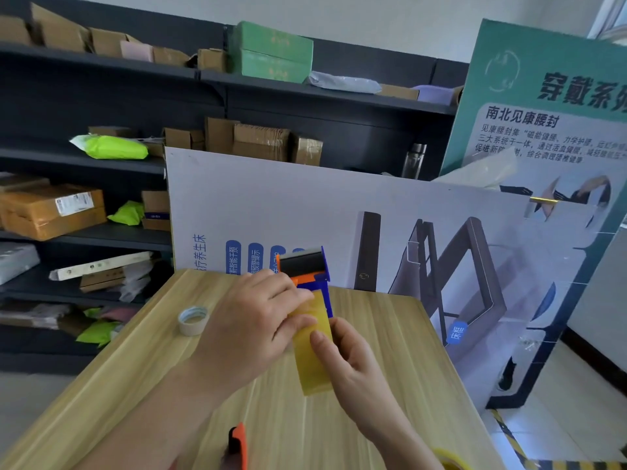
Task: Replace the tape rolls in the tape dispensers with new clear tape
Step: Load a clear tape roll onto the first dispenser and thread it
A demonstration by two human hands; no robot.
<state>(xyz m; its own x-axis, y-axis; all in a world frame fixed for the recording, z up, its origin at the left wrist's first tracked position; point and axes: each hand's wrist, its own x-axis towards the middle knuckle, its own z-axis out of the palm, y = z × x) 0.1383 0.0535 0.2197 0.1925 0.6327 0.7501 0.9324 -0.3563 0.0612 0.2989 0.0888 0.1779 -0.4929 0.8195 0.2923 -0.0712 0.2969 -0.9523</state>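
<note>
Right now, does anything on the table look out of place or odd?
Nothing looks damaged or spilled. A spent tape core lies loose on the wooden table, left of the hands. The left hand holds the blue dispenser; the right hand pinches the yellowish tape strip.

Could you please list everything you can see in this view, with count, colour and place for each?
Tape dispenser: one, blue and orange, far side of table, held.
Tape strip: one, yellowish clear, pulled from the dispenser toward the camera.
Spent tape core: one, white, table left.
Orange-tipped tool: one, near edge, partly hidden.
Table: one, light wood.
Posters: two, white and teal, behind table.
Shelves: dark, left, holding boxes.
Left hand: grips the dispenser.
Right hand: pinches the strip.
</note>
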